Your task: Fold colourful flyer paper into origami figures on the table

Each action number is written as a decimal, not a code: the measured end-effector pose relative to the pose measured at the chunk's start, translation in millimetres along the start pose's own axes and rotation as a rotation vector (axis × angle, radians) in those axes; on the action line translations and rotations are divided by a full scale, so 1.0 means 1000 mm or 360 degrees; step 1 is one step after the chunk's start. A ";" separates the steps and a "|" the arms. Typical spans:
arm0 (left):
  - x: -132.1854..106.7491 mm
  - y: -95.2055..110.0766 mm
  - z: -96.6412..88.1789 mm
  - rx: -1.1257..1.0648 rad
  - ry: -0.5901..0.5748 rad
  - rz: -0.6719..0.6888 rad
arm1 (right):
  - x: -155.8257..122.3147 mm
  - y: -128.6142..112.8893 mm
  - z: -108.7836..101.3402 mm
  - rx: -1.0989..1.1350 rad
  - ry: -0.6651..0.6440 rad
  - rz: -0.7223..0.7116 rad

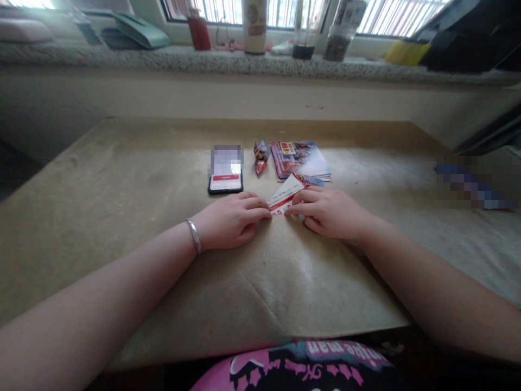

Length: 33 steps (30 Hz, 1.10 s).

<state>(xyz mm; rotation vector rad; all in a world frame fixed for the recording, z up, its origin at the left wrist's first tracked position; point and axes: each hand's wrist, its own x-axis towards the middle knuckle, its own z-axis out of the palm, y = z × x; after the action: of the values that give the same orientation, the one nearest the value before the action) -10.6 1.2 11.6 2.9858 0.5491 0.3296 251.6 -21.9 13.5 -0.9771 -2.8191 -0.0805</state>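
Note:
A partly folded printed paper (pixel 288 191), white with red stripes and lettering and a colourful far corner, lies on the table between my hands. My left hand (pixel 230 218), with a silver bangle at the wrist, has its fingertips closed on the paper's near left corner. From the other side my right hand (pixel 331 212) presses the paper's right part, fingers bent over it. Just beyond lies a stack of colourful printed leaflets (pixel 303 160). Left of the stack sits a small folded paper piece (pixel 260 157). A phone (pixel 226 183) with a lit, partly blurred screen rests past my left hand.
A tan covering lies over the table (pixel 163 163). Behind it, a granite windowsill (pixel 183 57) carries a red bottle (pixel 198 32), a tall cream container (pixel 254 27), jars and a yellow item (pixel 407 51). A blurred-out flat object (pixel 474 184) lies at the far right.

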 end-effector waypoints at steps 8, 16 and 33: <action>-0.003 -0.003 -0.007 -0.0087 -0.0069 0.0050 | -0.001 0.001 0.000 -0.0001 0.0019 -0.0010; -0.006 -0.005 -0.009 -0.0091 -0.0096 0.0050 | -0.001 0.001 0.000 0.0019 0.0027 -0.0015; -0.014 -0.007 -0.018 0.0019 -0.0126 0.0097 | -0.002 0.000 0.002 0.0034 0.0035 -0.0005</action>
<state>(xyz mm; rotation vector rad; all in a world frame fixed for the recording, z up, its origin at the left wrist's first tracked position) -29.8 3.0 25.3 3.0164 0.4549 0.2122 252.5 -22.9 11.2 -0.9610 -2.7957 -0.0606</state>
